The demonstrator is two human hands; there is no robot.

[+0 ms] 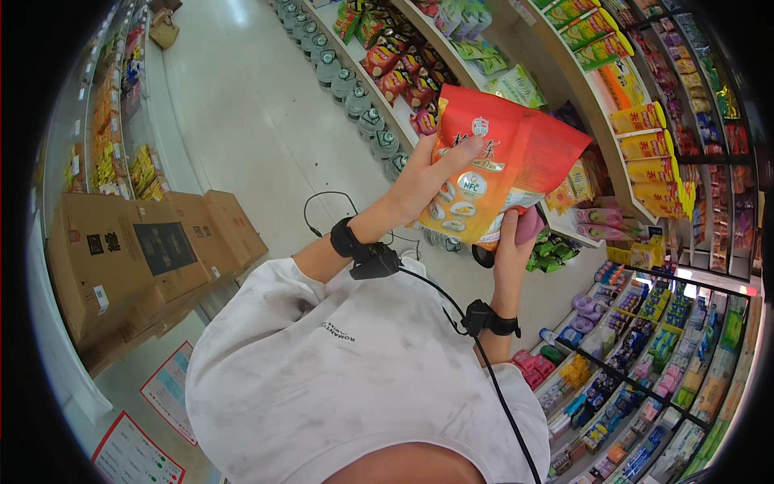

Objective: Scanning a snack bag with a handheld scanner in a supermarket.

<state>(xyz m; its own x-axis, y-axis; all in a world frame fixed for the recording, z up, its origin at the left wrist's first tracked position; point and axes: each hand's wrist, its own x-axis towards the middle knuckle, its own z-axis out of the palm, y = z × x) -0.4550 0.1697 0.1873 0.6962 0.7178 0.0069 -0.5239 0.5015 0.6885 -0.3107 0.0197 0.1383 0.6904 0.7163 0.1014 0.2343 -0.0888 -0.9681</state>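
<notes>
A large red and orange snack pouch (516, 133) with pictures and print on its front is held up in front of my chest, tilted. My left hand (421, 181) grips its left edge, the thumb lying across the front and the fingers behind, out of sight. At the lower right corner, my right hand (508, 248) holds the same pouch, with its thumb up along the edge. A pinkish-purple thing (529, 226) shows beside the right hand; what it is I cannot make out. Both wrists wear black straps with small devices, and a black cable (439, 286) runs between them.
Shelves of bagged snacks (395, 73) stand ahead and right, with yellow packs (641, 145) hanging at a shelf end. Large clear water bottles (355, 101) line the floor along them. Cardboard boxes (121, 258) are stacked at left. Toiletry shelves (637, 355) fill the lower right.
</notes>
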